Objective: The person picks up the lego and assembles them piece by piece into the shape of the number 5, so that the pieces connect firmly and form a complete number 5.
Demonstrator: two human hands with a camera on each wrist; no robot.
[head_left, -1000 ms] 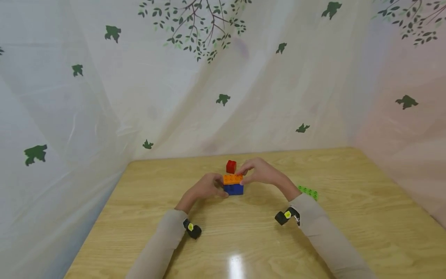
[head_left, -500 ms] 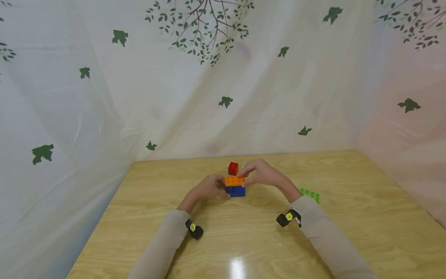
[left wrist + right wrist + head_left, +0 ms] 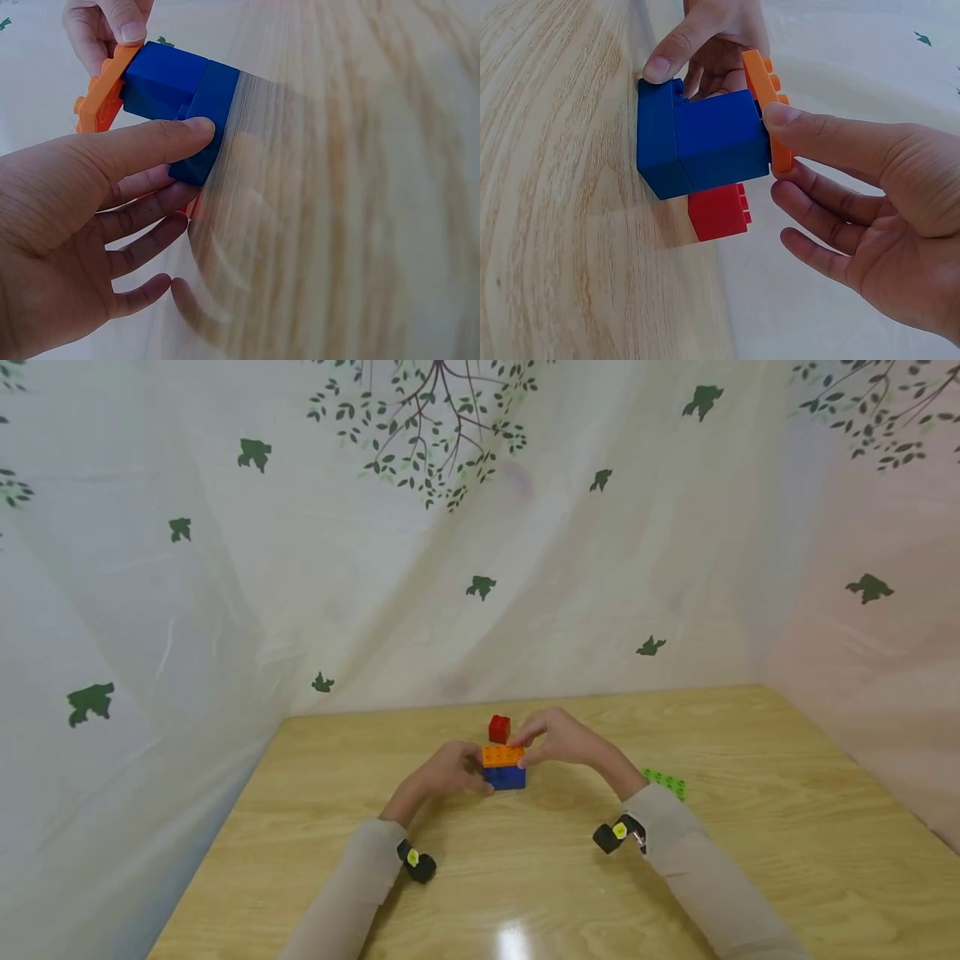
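Observation:
In the head view my left hand (image 3: 448,768) and right hand (image 3: 562,737) meet at a small brick stack. A thin blue toy brick (image 3: 656,142) lies on the table, with a taller blue brick (image 3: 720,142) on its right end. Across the top sits a thin orange brick (image 3: 101,90) with studs, overhanging to the left. My left thumb and fingers pinch the lower blue brick at its left end. At the right end my right thumb and forefinger pinch the orange brick. A narrow dark gap shows under it in the right wrist view.
Just behind the stack stands a red brick (image 3: 499,729). A green studded plate (image 3: 665,782) lies by the right forearm, partly covered by the sleeve. The wooden table (image 3: 480,877) ends at a leaf-patterned curtain (image 3: 390,610).
The head view shifts slightly. Both hands keep their grips on the bricks, and the stack stays where it is.

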